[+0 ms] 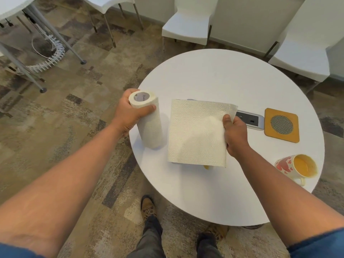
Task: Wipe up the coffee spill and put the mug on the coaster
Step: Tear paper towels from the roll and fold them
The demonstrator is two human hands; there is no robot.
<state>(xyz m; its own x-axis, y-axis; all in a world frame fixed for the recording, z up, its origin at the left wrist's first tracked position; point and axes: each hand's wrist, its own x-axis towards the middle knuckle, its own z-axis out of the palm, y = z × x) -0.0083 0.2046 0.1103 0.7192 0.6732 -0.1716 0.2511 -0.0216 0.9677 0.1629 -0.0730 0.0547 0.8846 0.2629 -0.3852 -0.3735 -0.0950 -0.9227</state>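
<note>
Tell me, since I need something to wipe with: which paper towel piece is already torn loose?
The flat sheet held by the right hand; the left hand grips the upright roll.

mug (296, 167) to coaster (282, 124): bare table (214, 75) between.

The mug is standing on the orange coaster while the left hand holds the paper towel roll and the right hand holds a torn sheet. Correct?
Not quite. In the head view the mug lies tipped on the table, nearer the person than the empty orange coaster and apart from it. The left hand does hold the paper towel roll, the right hand a torn sheet.
</note>
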